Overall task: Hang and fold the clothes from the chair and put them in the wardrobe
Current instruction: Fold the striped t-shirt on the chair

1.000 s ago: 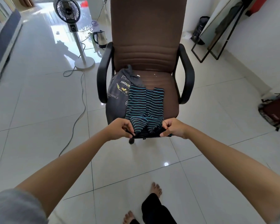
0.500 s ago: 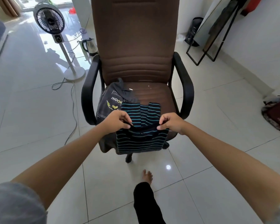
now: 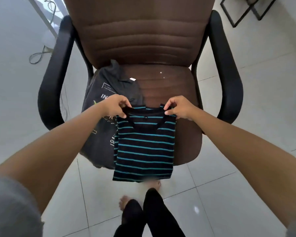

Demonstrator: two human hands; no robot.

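The brown chair point(image 3: 161, 89) fills the view, and over the front edge of its seat hangs the striped shirt point(image 3: 143, 147), sleeves already tucked behind, collar up near the middle of the seat, hem dangling past the front edge toward the floor. Beside it, on the seat's left side, lies the grey printed shirt point(image 3: 101, 134), spilling over the left front corner. To fold well here, I'd say keep both shoulders level and the cloth taut, then lay the collar down to meet the hem in one smooth pass, so the stripes stack square. The left hand point(image 3: 114, 106) pinches the left shoulder seam, fingers curled tight, thumb under. The right hand point(image 3: 179, 107) pinches the right shoulder likewise, fingertips pressed together on the neckline edge.
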